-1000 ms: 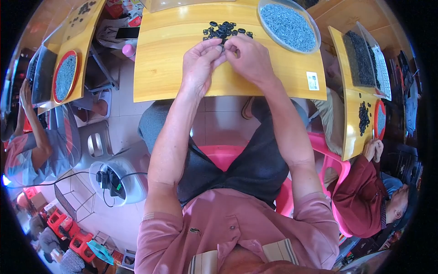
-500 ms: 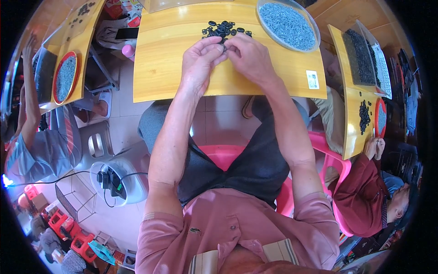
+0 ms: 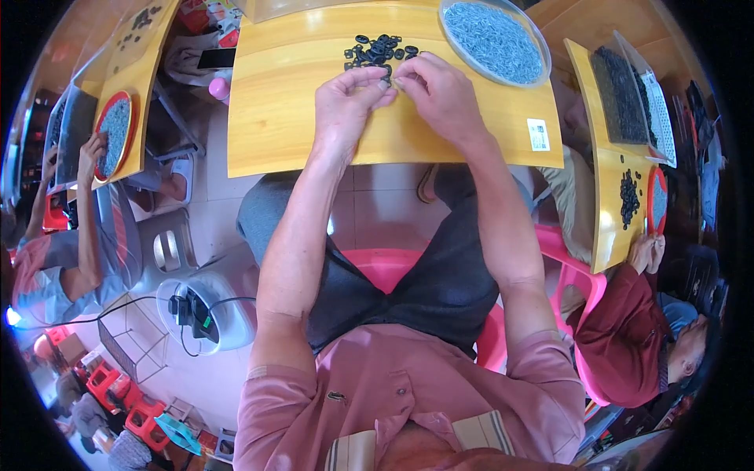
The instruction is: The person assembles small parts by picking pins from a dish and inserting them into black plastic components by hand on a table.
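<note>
We drew our right hand (image 3: 445, 100) a little to the right, opening a slim gap beside the grip of our left hand (image 3: 342, 102). Far left of that grip, a co-worker's hand (image 3: 92, 152), previously raised, came down to a red-rimmed bowl (image 3: 133, 122).

You've got 2 hands over the desk (image 3: 290, 118): 1 L hand (image 3: 343, 106), 1 R hand (image 3: 444, 102), w/ 1 dk part (image 3: 386, 80) in the L. On desk: 1 clear tub (image 3: 547, 53) of screws (image 3: 491, 43) (too many to ct.), 1 wht label (image 3: 538, 135), 12+ blk parts (image 3: 377, 52), overlapped, no exact ct. Left of desk: 1 phone (image 3: 216, 59), 1 pink bottle (image 3: 219, 89), 1 red tray (image 3: 133, 129). Right of desk: 1 more red tray.
</note>
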Action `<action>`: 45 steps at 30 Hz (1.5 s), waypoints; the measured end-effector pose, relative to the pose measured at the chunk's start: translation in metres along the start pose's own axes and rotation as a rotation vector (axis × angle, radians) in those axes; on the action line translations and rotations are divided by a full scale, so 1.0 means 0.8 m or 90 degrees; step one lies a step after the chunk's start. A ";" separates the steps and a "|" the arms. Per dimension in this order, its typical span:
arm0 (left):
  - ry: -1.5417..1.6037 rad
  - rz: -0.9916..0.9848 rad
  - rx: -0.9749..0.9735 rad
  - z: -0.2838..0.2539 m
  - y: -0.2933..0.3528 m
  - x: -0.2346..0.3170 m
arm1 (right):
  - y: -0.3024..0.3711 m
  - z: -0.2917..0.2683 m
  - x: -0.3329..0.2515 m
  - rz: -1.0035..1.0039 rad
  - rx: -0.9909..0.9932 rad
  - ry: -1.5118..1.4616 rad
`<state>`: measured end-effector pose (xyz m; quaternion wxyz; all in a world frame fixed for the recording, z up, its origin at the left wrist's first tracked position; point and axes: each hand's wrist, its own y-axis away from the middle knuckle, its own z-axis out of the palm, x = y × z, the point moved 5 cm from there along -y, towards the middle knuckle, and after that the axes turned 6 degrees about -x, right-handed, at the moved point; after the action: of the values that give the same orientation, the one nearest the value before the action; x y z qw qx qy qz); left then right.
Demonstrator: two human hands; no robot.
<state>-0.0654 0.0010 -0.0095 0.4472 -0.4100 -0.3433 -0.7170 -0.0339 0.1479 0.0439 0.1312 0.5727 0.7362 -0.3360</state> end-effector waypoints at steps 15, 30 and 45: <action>-0.036 -0.002 -0.005 0.003 0.000 0.002 | 0.000 -0.001 0.001 0.006 -0.028 0.014; -0.150 0.017 -0.001 0.005 0.003 -0.001 | 0.003 0.007 0.012 0.055 -0.050 -0.076; 0.029 0.026 -0.004 0.008 0.003 -0.004 | 0.011 0.017 0.033 0.173 -0.042 -0.394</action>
<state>-0.0607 0.0070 -0.0089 0.4679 -0.4018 -0.3220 -0.7183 -0.0364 0.1601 0.0160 0.4107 0.5317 0.5890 -0.4491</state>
